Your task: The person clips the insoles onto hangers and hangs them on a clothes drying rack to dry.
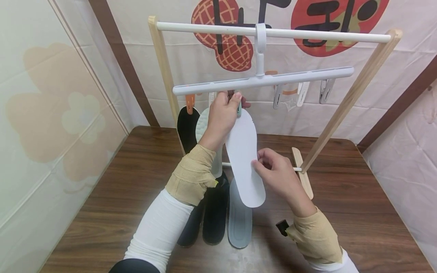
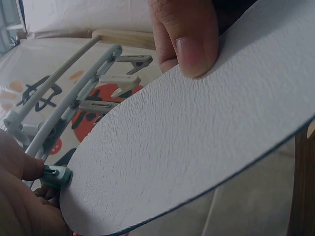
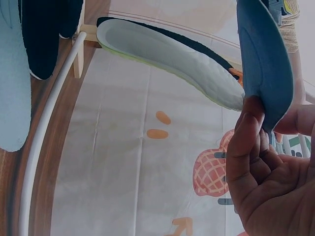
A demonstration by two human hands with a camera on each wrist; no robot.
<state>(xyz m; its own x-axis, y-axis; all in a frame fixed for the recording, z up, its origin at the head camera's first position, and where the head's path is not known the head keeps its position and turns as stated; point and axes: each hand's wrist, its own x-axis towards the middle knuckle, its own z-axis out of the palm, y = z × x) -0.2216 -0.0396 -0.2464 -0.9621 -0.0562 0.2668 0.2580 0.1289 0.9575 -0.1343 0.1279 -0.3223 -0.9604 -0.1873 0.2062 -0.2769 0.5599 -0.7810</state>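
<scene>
In the head view a white insole (image 1: pixel 246 159) hangs at a slant below the grey hanger (image 1: pixel 218 86). My left hand (image 1: pixel 222 117) pinches a green clip (image 1: pixel 239 110) at the insole's top end; the left wrist view shows this clip (image 2: pixel 56 176) at the insole's edge (image 2: pixel 162 147). My right hand (image 1: pixel 278 172) pinches the insole's right edge between thumb and fingers. The right wrist view shows the insole's blue side (image 3: pixel 268 64) in the right hand (image 3: pixel 270 172). Left of it hang a pale insole (image 1: pixel 202 123) and a black insole (image 1: pixel 187 127) under an orange clip (image 1: pixel 190 103).
The hanger hooks over the white rod (image 1: pixel 324 35) of a wooden-sided rack (image 1: pixel 351 102). Several free clips (image 1: pixel 302 93) hang at its right. Two black insoles (image 1: pixel 216 216) and a grey one (image 1: pixel 240 223) lie on the brown table (image 1: pixel 136 182).
</scene>
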